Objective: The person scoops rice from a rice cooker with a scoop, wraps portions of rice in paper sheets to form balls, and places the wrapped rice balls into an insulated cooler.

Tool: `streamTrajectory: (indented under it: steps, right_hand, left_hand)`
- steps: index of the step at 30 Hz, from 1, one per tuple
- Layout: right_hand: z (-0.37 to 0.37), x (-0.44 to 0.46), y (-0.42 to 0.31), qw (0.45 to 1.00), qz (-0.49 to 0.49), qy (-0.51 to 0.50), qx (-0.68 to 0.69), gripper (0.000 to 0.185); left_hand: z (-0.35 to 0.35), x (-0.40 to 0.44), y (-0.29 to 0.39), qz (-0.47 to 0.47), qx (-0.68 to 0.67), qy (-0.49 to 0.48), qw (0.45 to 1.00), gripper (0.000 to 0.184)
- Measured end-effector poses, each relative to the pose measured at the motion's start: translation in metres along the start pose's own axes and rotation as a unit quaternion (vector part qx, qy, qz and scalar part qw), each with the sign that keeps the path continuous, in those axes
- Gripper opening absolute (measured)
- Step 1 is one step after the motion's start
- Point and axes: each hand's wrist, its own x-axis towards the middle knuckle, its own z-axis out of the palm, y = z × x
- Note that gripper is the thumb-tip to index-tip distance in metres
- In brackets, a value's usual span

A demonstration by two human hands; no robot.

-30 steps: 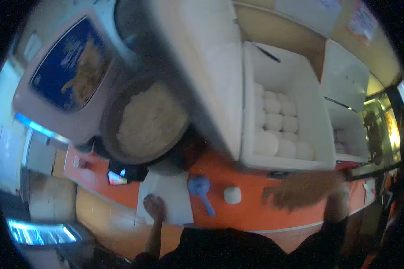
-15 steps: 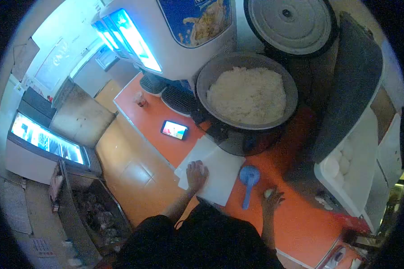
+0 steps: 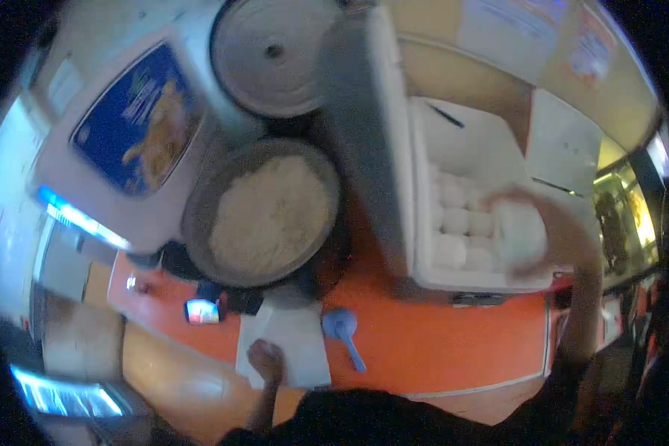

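Observation:
My right hand [image 3: 546,230], blurred, is at the right side of an open white box [image 3: 416,256], with its fingers around a round white item [image 3: 520,230]. Several round white pieces [image 3: 453,215] lie in rows inside the box. My left hand [image 3: 266,360] rests on white sheets [image 3: 301,342] on the orange counter; its fingers look curled, but blur hides whether they hold anything. A blue scoop [image 3: 342,327] lies just right of the sheets.
A large pot of white rice [image 3: 271,215] stands behind the sheets, with a round lid [image 3: 275,52] beyond it. A lit phone [image 3: 202,311] lies at the left. The box's raised lid [image 3: 372,149] stands between pot and box.
The view has turned right. My right hand has moved from the counter beside the scoop up to the open box, with a round white item now in it. My left hand stays on the sheets.

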Motion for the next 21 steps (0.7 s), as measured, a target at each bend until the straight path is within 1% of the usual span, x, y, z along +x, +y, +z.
streamTrajectory:
  steps: [1,2,3,4,5,6,7,8,10,11,12,13,14,15,16,17,18,19,20,21]
  right_hand:
    - [-0.021,0.019,0.023,0.997,0.038,0.033,-0.052,0.072]
    - [-0.035,0.043,0.053,0.991,0.077,0.051,-0.093,0.073]
    - [-0.040,0.067,0.089,0.986,0.109,0.058,-0.115,0.074]
    - [-0.048,0.096,0.124,0.979,0.130,0.060,-0.143,0.076]
    - [-0.039,0.125,0.163,0.975,0.148,0.053,-0.155,0.077]
    - [-0.030,0.151,0.197,0.972,0.161,0.046,-0.162,0.079]
    - [-0.017,0.175,0.232,0.971,0.171,0.036,-0.166,0.081]
    - [-0.002,0.194,0.264,0.969,0.180,0.026,-0.165,0.083]
    - [0.033,0.223,0.330,0.974,0.180,0.012,-0.135,0.087]
    - [0.048,0.233,0.364,0.982,0.158,0.019,-0.097,0.085]
    - [0.050,0.238,0.369,0.986,0.147,0.022,-0.076,0.085]
    - [0.052,0.243,0.369,0.989,0.135,0.026,-0.055,0.084]
    - [0.044,0.241,0.335,0.975,0.186,-0.069,-0.098,0.078]
    - [0.036,0.232,0.319,0.963,0.212,-0.116,-0.116,0.076]
    - [0.029,0.223,0.304,0.948,0.235,-0.165,-0.136,0.073]
    - [0.022,0.216,0.302,0.950,0.285,-0.126,-0.027,0.063]
    - [0.016,0.209,0.301,0.938,0.328,-0.078,0.081,0.054]
    - [0.014,0.207,0.310,0.930,0.343,-0.061,0.115,0.054]
    - [0.015,0.209,0.316,0.935,0.329,-0.057,0.119,0.054]
    - [0.020,0.208,0.323,0.944,0.305,-0.060,0.108,0.054]
  left_hand:
    - [-0.026,0.008,0.028,0.002,0.005,0.019,1.000,0.033]
    - [-0.001,0.004,0.004,-0.046,0.140,-0.083,0.986,0.039]
    - [0.008,-0.008,-0.009,0.043,0.066,0.057,0.995,0.039]
    - [0.013,-0.007,-0.018,0.010,0.026,0.011,1.000,0.034]
    - [0.011,-0.001,-0.011,-0.019,0.067,-0.018,0.997,0.032]
    - [-0.025,0.009,0.025,-0.042,0.023,-0.058,0.997,0.035]
    - [-0.043,0.013,0.043,-0.032,0.019,-0.052,0.998,0.035]
    - [-0.052,0.017,0.058,-0.032,0.010,-0.027,0.999,0.030]
    - [-0.049,0.029,0.063,-0.029,-0.004,-0.001,1.000,0.028]
    - [-0.044,0.024,0.055,-0.011,0.043,-0.011,0.999,0.028]
    - [-0.040,0.021,0.049,0.005,0.092,-0.023,0.996,0.028]
    - [-0.037,0.022,0.048,0.007,0.093,-0.021,0.995,0.028]
    - [-0.036,0.022,0.049,0.011,0.109,0.002,0.994,0.027]
    - [-0.037,0.020,0.050,0.015,0.125,0.024,0.992,0.026]
    - [-0.040,0.021,0.058,0.016,0.127,0.022,0.992,0.026]
    - [-0.046,0.025,0.069,-0.006,0.131,0.008,0.991,0.026]
    - [-0.050,0.028,0.074,-0.027,0.135,-0.006,0.990,0.026]
    - [-0.042,0.024,0.061,-0.023,0.137,-0.008,0.990,0.026]
    - [-0.026,0.016,0.039,0.103,0.268,0.095,0.953,0.027]
    - [-0.012,0.009,0.023,0.222,0.386,0.195,0.874,0.028]
